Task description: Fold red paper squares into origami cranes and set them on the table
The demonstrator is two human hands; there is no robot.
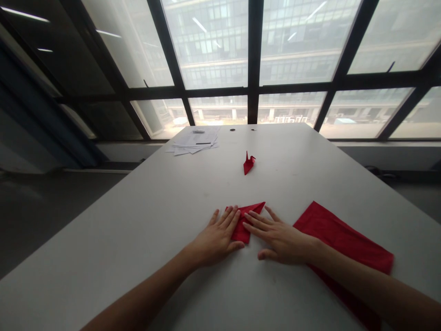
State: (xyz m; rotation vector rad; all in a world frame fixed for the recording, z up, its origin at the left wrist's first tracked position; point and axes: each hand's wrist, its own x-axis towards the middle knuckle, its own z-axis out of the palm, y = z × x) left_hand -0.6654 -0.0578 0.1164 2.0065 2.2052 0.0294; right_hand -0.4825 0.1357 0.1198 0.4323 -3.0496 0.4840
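Note:
A small folded piece of red paper or cloth (241,231) lies flat on the white table (172,207), with one pointed corner toward the upper right. On its left part rests my left hand (217,239), palm down, fingers stretched out. My right hand (279,234) lies over its right part, fingers spread and thumb apart. Both hands press on the piece, and their fingertips nearly meet; they hide much of its surface. A larger red sheet (344,239) lies to the right, partly under my right forearm.
Farther back at the middle stands a small red folded crane (248,164). White papers (193,141) with a dark pen (203,143) on them lie at the table's far left. Dark-framed windows rise behind the far edge.

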